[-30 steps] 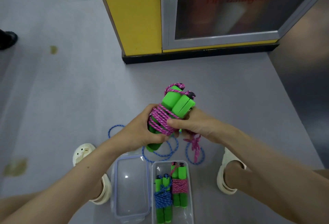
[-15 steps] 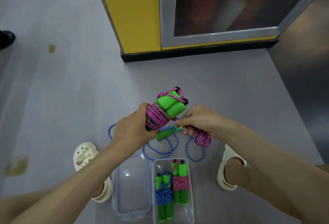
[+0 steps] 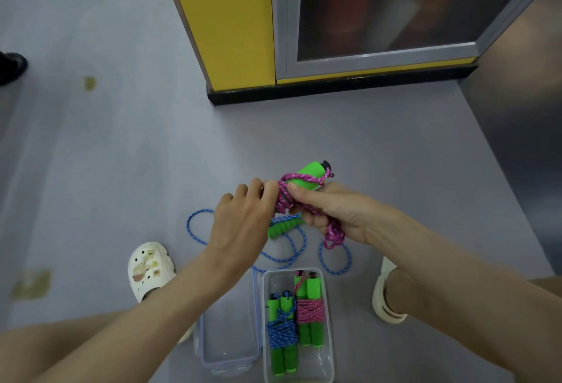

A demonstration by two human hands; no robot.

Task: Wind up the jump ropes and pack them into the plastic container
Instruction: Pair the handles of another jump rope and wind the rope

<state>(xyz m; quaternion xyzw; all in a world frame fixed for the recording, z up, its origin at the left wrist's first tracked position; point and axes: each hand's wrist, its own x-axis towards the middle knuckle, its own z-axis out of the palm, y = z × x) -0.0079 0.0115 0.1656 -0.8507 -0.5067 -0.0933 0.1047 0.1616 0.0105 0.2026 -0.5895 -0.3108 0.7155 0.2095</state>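
A: Fingers [image 3: 299, 200] of right hand [image 3: 331, 215] clamped on pink jump rope [image 3: 305, 183] handles; left hand [image 3: 243, 218] pinching the coils. Held above floor [image 3: 121, 169], beyond plastic container [image 3: 327, 321].

B: Keep tension — tuck the tail under a wrap. Long axis tilted, pointing up and right.

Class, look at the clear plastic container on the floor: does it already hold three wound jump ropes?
No. The container holds only two bundles, a blue rope and a pink rope, lying side by side.
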